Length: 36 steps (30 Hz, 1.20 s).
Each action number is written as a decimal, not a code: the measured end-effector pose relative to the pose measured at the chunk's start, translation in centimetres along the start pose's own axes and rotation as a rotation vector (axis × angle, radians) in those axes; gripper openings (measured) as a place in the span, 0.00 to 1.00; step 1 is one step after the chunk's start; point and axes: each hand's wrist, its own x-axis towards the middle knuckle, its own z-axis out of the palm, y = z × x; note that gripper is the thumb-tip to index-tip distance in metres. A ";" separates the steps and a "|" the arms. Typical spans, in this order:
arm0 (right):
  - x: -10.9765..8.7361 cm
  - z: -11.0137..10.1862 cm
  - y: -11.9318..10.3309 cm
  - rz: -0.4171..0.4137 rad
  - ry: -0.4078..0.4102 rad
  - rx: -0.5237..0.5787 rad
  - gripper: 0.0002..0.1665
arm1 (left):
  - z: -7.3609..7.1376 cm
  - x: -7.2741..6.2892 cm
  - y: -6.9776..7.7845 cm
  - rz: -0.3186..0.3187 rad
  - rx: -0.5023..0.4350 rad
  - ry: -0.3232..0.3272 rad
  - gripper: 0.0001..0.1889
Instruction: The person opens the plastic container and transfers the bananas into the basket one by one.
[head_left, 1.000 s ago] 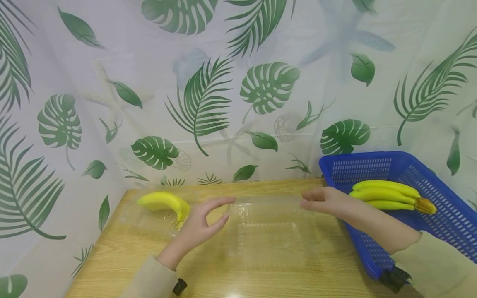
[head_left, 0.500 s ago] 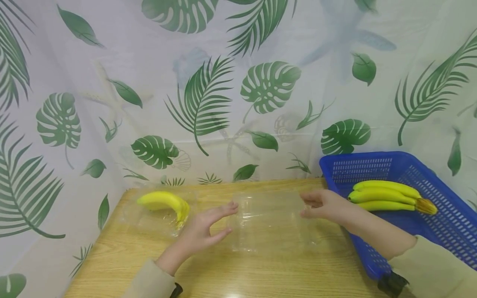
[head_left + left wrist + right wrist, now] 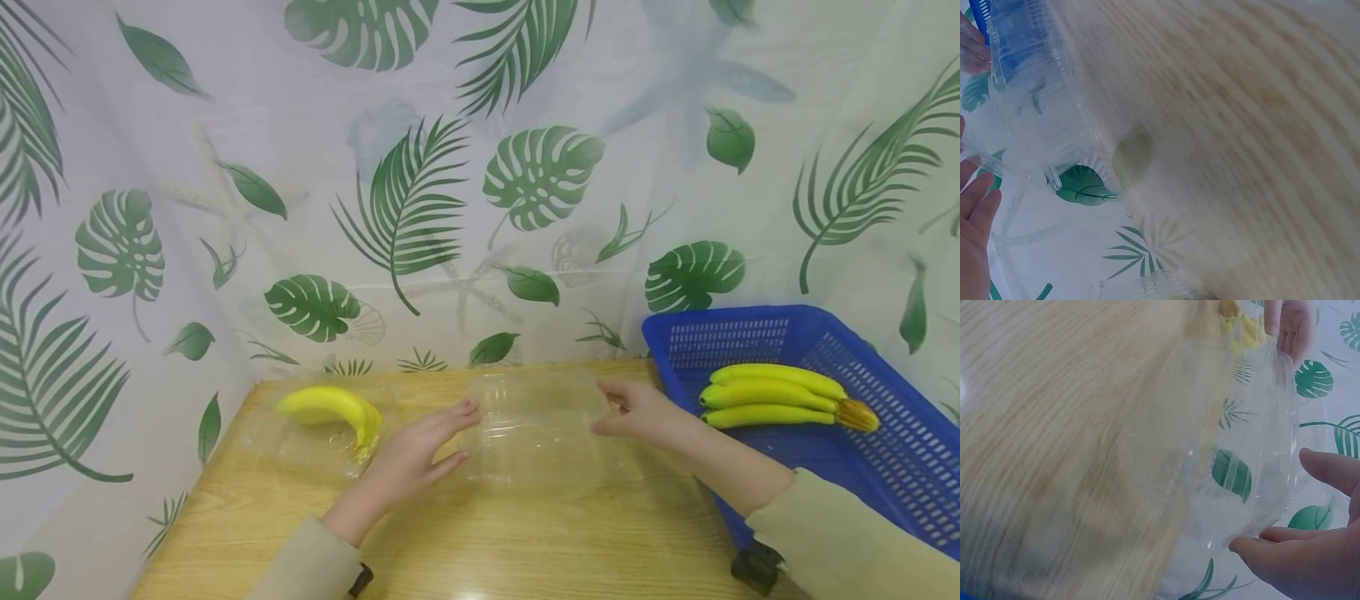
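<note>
Between my hands on the table is a clear plastic clamshell box (image 3: 540, 437); its transparency hides how far its lid is lowered. My left hand (image 3: 412, 454) is at the box's left side, fingers extended with the tips against the edge and the thumb apart. On the opposite side, my right hand (image 3: 641, 412) has its fingertips at the box's right edge. In the right wrist view, the right thumb and fingers are spread, with fingertips (image 3: 1241, 545) by the rim of the box (image 3: 1247, 450).
At the left back, a second clear plastic box (image 3: 262, 429) contains yellow bananas (image 3: 330, 404). A blue perforated basket (image 3: 817, 458) at the right holds a bunch of bananas (image 3: 780, 392). Leaf-printed cloth (image 3: 465, 208) hangs behind the wooden table (image 3: 480, 542).
The visible outline of the middle box has shifted back and slightly left. My right hand has moved a little left with it. The left hand's fingers have moved only slightly.
</note>
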 end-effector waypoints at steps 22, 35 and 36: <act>3.0 1.4 0.0 0.105 0.056 0.020 0.52 | 1.1 1.6 -1.7 -0.051 0.111 -0.101 0.29; 4.2 2.0 0.2 0.136 0.099 0.011 0.53 | 1.2 2.3 -2.2 -0.268 -0.057 -0.192 0.33; 4.3 2.1 0.2 0.136 0.101 0.014 0.53 | 1.2 2.4 -2.2 -0.272 -0.064 -0.194 0.33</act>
